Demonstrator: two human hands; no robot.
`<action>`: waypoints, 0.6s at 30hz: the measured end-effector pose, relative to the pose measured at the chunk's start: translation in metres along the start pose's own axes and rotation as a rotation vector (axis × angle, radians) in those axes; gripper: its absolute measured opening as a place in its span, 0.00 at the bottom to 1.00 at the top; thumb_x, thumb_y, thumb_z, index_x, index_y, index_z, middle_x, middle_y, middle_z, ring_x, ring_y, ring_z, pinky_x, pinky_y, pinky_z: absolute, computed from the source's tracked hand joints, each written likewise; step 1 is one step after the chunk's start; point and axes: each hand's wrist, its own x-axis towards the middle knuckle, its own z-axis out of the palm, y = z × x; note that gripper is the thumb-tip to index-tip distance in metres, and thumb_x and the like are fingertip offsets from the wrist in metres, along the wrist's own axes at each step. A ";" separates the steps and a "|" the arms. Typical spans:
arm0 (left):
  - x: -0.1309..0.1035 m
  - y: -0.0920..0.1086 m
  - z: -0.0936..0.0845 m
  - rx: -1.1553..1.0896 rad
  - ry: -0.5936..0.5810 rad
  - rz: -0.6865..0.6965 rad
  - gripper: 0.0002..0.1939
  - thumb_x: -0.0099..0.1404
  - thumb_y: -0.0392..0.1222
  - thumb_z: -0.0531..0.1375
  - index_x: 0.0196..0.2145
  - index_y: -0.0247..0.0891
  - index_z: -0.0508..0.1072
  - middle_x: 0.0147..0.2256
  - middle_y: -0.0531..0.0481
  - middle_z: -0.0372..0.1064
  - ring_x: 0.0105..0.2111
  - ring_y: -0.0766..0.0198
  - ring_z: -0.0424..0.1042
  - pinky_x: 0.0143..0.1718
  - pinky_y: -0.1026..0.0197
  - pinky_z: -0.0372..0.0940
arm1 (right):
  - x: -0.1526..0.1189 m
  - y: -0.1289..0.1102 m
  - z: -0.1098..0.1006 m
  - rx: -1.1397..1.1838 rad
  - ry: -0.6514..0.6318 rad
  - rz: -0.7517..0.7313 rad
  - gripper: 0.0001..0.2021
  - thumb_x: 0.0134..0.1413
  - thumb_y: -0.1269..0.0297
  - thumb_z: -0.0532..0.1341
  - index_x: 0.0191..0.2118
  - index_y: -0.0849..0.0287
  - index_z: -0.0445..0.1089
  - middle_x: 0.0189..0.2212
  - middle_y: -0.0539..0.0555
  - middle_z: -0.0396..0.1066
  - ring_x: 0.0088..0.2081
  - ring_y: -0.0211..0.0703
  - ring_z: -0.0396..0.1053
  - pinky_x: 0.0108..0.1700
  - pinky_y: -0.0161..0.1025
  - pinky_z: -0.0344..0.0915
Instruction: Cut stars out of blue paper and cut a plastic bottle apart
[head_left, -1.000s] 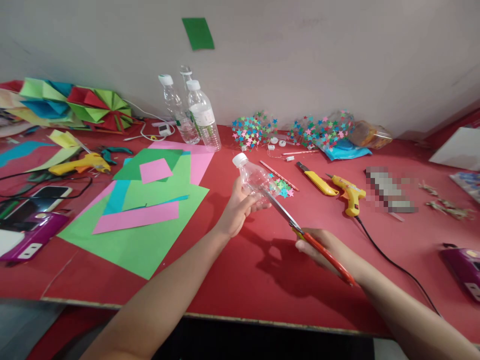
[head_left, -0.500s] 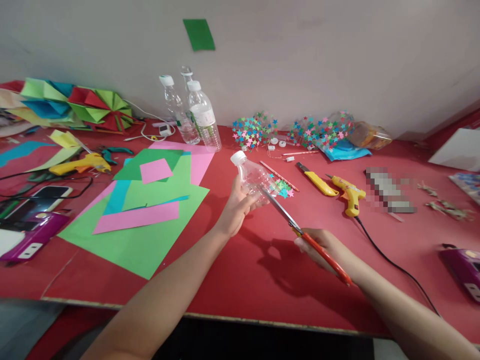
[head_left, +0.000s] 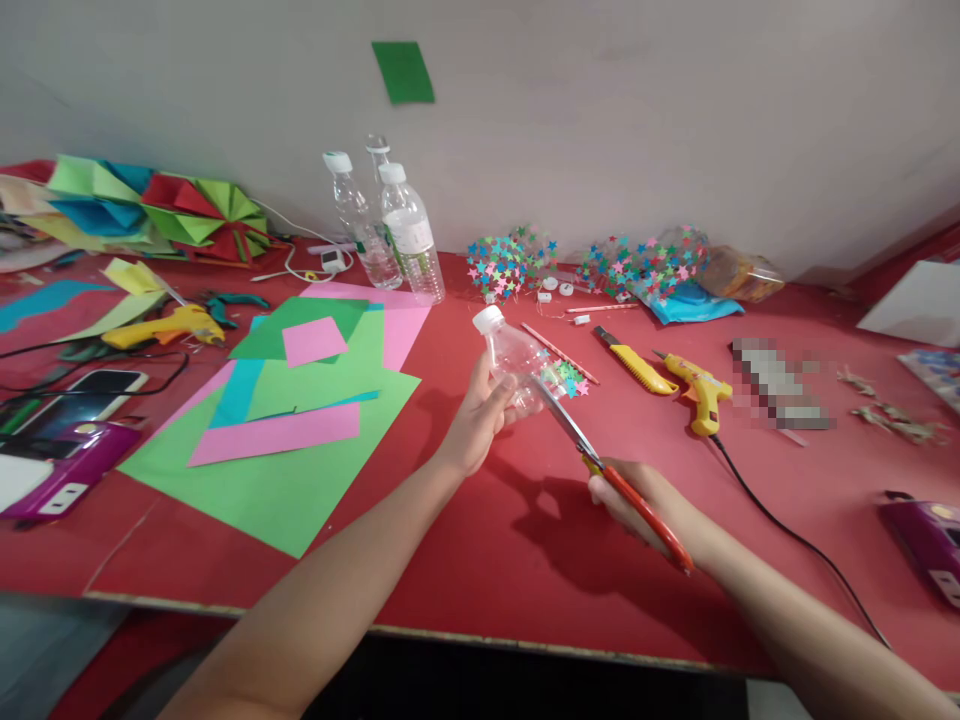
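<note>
The cut-off top of a clear plastic bottle (head_left: 511, 350), white cap on, is tilted up and to the left above the table. My left hand (head_left: 480, 420) grips it from below, thumb across its side. My right hand (head_left: 645, 500) is closed around the handles of long scissors (head_left: 566, 422), one of them red. Their blades reach to the bottle piece's lower right edge; how far apart the blades are I cannot make out. Just behind lie colourful paper stars (head_left: 571, 380) and a striped stick (head_left: 559, 350).
Sheets of coloured paper (head_left: 300, 510) lie to the left. Plastic bottles (head_left: 411, 235) stand by the wall. At right are a yellow cutter knife (head_left: 637, 362) and a yellow glue gun (head_left: 705, 390) with its cord. Star-covered balls (head_left: 499, 265) sit behind. The table's front edge (head_left: 525, 648) is near.
The bottle piece and my left hand have shifted slightly right. The scissors' tips have moved a little right and down along with it, and my grips look the same.
</note>
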 end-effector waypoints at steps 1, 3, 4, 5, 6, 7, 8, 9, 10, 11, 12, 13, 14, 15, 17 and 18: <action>-0.001 0.000 0.001 0.003 -0.018 0.000 0.39 0.68 0.51 0.59 0.69 0.55 0.43 0.67 0.44 0.53 0.60 0.51 0.65 0.56 0.46 0.67 | 0.000 0.000 0.000 -0.003 -0.005 -0.007 0.20 0.61 0.46 0.56 0.27 0.56 0.56 0.19 0.44 0.56 0.19 0.31 0.54 0.20 0.31 0.50; -0.001 -0.001 0.002 0.002 -0.044 0.000 0.38 0.68 0.51 0.59 0.69 0.55 0.43 0.67 0.43 0.53 0.60 0.50 0.65 0.56 0.44 0.67 | 0.000 0.000 0.001 -0.004 -0.007 -0.006 0.20 0.61 0.46 0.55 0.27 0.57 0.56 0.19 0.44 0.56 0.19 0.31 0.54 0.20 0.31 0.50; -0.002 -0.001 0.002 0.001 -0.043 0.001 0.38 0.68 0.51 0.58 0.69 0.55 0.44 0.67 0.43 0.53 0.60 0.49 0.65 0.56 0.44 0.67 | 0.000 -0.001 0.002 -0.004 -0.004 -0.001 0.20 0.61 0.46 0.55 0.27 0.57 0.56 0.19 0.44 0.56 0.19 0.31 0.53 0.20 0.31 0.50; -0.002 -0.001 0.002 0.002 -0.035 0.000 0.38 0.68 0.51 0.59 0.69 0.55 0.44 0.67 0.43 0.54 0.60 0.48 0.65 0.56 0.43 0.67 | 0.000 -0.001 0.002 -0.003 0.002 0.004 0.20 0.61 0.46 0.55 0.27 0.57 0.56 0.19 0.44 0.55 0.19 0.31 0.53 0.20 0.31 0.50; -0.001 -0.001 0.002 0.002 -0.023 -0.002 0.39 0.67 0.51 0.59 0.69 0.55 0.44 0.66 0.42 0.54 0.60 0.48 0.64 0.55 0.43 0.67 | 0.000 -0.002 0.002 0.000 0.008 0.007 0.20 0.61 0.46 0.55 0.27 0.56 0.56 0.18 0.44 0.54 0.18 0.31 0.53 0.19 0.31 0.49; -0.001 -0.001 0.002 0.002 -0.013 -0.008 0.39 0.67 0.52 0.59 0.69 0.54 0.44 0.65 0.42 0.55 0.61 0.47 0.63 0.55 0.42 0.68 | 0.000 -0.002 0.003 0.005 0.014 0.007 0.20 0.61 0.45 0.55 0.27 0.56 0.56 0.18 0.44 0.54 0.18 0.31 0.53 0.19 0.31 0.49; -0.001 -0.001 0.002 0.001 -0.006 -0.014 0.39 0.67 0.52 0.59 0.69 0.54 0.43 0.65 0.41 0.56 0.61 0.47 0.63 0.55 0.42 0.68 | 0.000 -0.003 0.003 0.012 0.018 0.005 0.21 0.60 0.45 0.55 0.27 0.56 0.55 0.18 0.44 0.53 0.18 0.31 0.52 0.19 0.31 0.48; -0.001 -0.001 0.002 0.001 -0.001 -0.020 0.39 0.67 0.52 0.59 0.69 0.53 0.43 0.64 0.41 0.57 0.62 0.47 0.62 0.55 0.42 0.68 | 0.000 -0.003 0.004 0.019 0.020 0.004 0.21 0.60 0.45 0.55 0.26 0.56 0.55 0.18 0.44 0.53 0.18 0.31 0.52 0.19 0.31 0.48; -0.001 -0.001 0.001 0.002 -0.001 -0.023 0.39 0.68 0.52 0.59 0.69 0.53 0.43 0.63 0.40 0.58 0.62 0.47 0.61 0.55 0.42 0.68 | 0.000 -0.003 0.004 0.025 0.023 0.004 0.21 0.60 0.45 0.55 0.26 0.56 0.54 0.18 0.44 0.52 0.18 0.31 0.52 0.19 0.31 0.48; -0.001 0.000 0.001 0.005 -0.002 -0.023 0.39 0.68 0.52 0.58 0.69 0.53 0.43 0.63 0.40 0.58 0.62 0.47 0.61 0.55 0.42 0.68 | 0.001 -0.003 0.004 0.030 0.028 0.003 0.21 0.59 0.46 0.56 0.25 0.56 0.53 0.18 0.44 0.52 0.18 0.31 0.51 0.19 0.31 0.48; -0.001 0.000 0.001 0.009 -0.004 -0.020 0.39 0.68 0.52 0.58 0.69 0.53 0.43 0.63 0.40 0.58 0.62 0.47 0.61 0.55 0.42 0.68 | 0.001 -0.004 0.005 0.034 0.036 0.003 0.22 0.59 0.46 0.56 0.25 0.56 0.53 0.18 0.44 0.52 0.18 0.31 0.51 0.19 0.31 0.48; -0.001 0.000 0.001 0.014 -0.004 -0.017 0.39 0.68 0.52 0.58 0.69 0.53 0.43 0.63 0.41 0.58 0.62 0.47 0.62 0.55 0.42 0.68 | 0.001 -0.004 0.005 0.041 0.044 0.006 0.22 0.58 0.45 0.57 0.24 0.56 0.52 0.17 0.44 0.51 0.18 0.31 0.51 0.19 0.31 0.48; -0.001 0.001 0.002 0.018 -0.004 -0.014 0.38 0.68 0.52 0.58 0.69 0.53 0.44 0.63 0.41 0.57 0.62 0.47 0.62 0.56 0.42 0.68 | 0.001 -0.004 0.005 0.049 0.049 0.010 0.22 0.57 0.45 0.57 0.24 0.55 0.52 0.17 0.43 0.51 0.18 0.30 0.50 0.19 0.31 0.47; -0.001 0.001 0.002 0.021 -0.003 -0.013 0.38 0.68 0.52 0.58 0.69 0.53 0.44 0.64 0.41 0.57 0.62 0.47 0.62 0.56 0.42 0.67 | 0.001 -0.005 0.005 0.058 0.052 0.015 0.23 0.57 0.45 0.58 0.24 0.55 0.52 0.16 0.43 0.50 0.17 0.30 0.50 0.19 0.31 0.47; -0.001 0.001 0.002 0.023 0.000 -0.011 0.39 0.68 0.52 0.58 0.69 0.52 0.43 0.64 0.40 0.57 0.62 0.47 0.62 0.56 0.42 0.67 | 0.001 -0.006 0.005 0.073 0.048 0.024 0.23 0.57 0.44 0.58 0.24 0.55 0.52 0.16 0.43 0.50 0.17 0.30 0.50 0.19 0.31 0.47; -0.001 0.000 0.002 0.023 -0.001 -0.007 0.39 0.68 0.52 0.58 0.69 0.52 0.43 0.64 0.40 0.56 0.62 0.47 0.62 0.56 0.42 0.67 | 0.001 -0.006 0.005 0.073 0.044 0.024 0.22 0.58 0.44 0.57 0.24 0.55 0.52 0.16 0.43 0.51 0.17 0.30 0.50 0.19 0.31 0.48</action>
